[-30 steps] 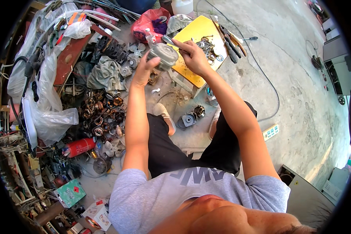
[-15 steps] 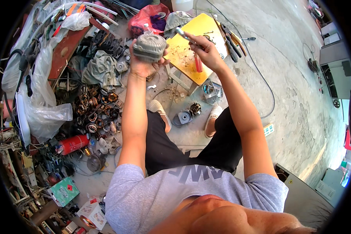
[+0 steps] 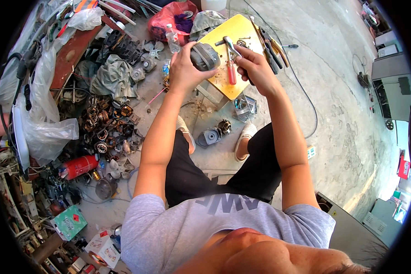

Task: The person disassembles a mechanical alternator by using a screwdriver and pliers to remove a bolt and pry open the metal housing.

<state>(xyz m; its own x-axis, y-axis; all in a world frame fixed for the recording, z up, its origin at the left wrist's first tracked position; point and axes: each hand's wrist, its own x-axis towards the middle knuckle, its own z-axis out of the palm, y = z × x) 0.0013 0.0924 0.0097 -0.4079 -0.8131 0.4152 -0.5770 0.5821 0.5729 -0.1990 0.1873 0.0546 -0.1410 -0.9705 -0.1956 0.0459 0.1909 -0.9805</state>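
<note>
My left hand (image 3: 183, 72) is wrapped round a grey, ribbed electric motor (image 3: 205, 57), held above the left edge of a small yellow stool (image 3: 238, 25). My right hand (image 3: 259, 72) grips a socket ratchet (image 3: 229, 46) by its handle. The ratchet's head and dark socket point left toward the motor, and a gap shows between them. Below the ratchet, a red-handled screwdriver (image 3: 232, 75) lies on the stool among brown crumbs of dirt. Black-handled pliers (image 3: 270, 58) and an orange-handled tool (image 3: 279, 51) lie along the stool's right edge.
On the floor between my feet sits an opened motor part (image 3: 210, 136) with copper windings, near a metal frame (image 3: 245, 108). Motor scrap (image 3: 107, 121), a red cylinder (image 3: 79, 167) and plastic sheeting (image 3: 50, 137) crowd the left. A cable (image 3: 301, 86) curves across the right floor.
The motor has moved right and turned in my left hand. My right hand has shifted slightly right and lower, and the ratchet's head now angles toward the motor.
</note>
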